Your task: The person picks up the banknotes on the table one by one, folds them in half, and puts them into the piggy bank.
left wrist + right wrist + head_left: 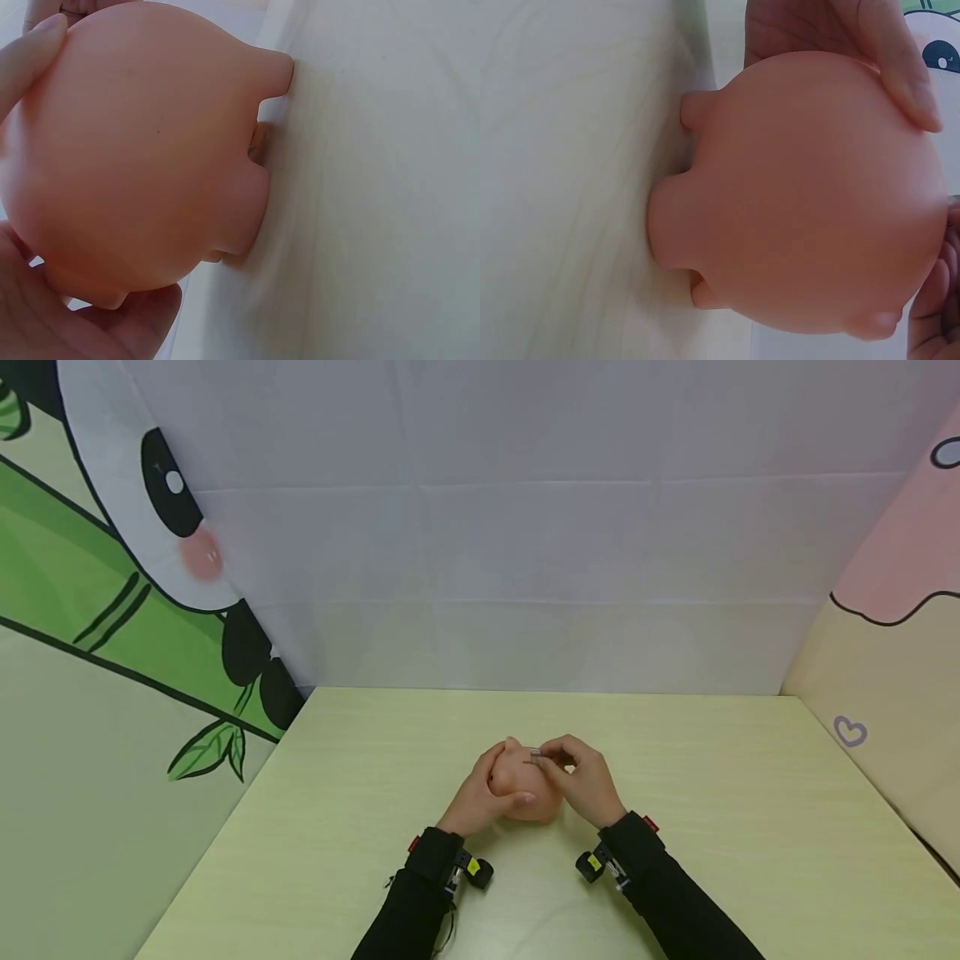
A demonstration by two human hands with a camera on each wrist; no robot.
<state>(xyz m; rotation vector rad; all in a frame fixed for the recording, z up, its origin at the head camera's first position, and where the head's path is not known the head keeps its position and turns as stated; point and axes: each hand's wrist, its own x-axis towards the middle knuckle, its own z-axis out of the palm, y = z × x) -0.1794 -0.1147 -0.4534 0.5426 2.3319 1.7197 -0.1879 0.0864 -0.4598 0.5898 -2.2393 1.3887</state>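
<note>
A round, pinkish-orange piggy bank [534, 806] stands on the table between the two hands, its stubby feet on the tabletop in both wrist views. My left hand [478, 795] grips it from the left side, with the thumb laid across its near face. At its top, my right hand [588, 781] pinches a small silvery coin [535, 751] between thumb and fingers. Close to the coin, a dark slot [529, 762] shows on the bank's back. The coin is too small to make out in detail, and the wrist views mostly hide it behind the bank.
The pale wooden table [360, 777] extends around the hands on every side. A whitish cloth backdrop [525, 543] rises behind it, with cartoon-printed panels on the left and right. Black sleeves cover both forearms, with a small camera at each wrist.
</note>
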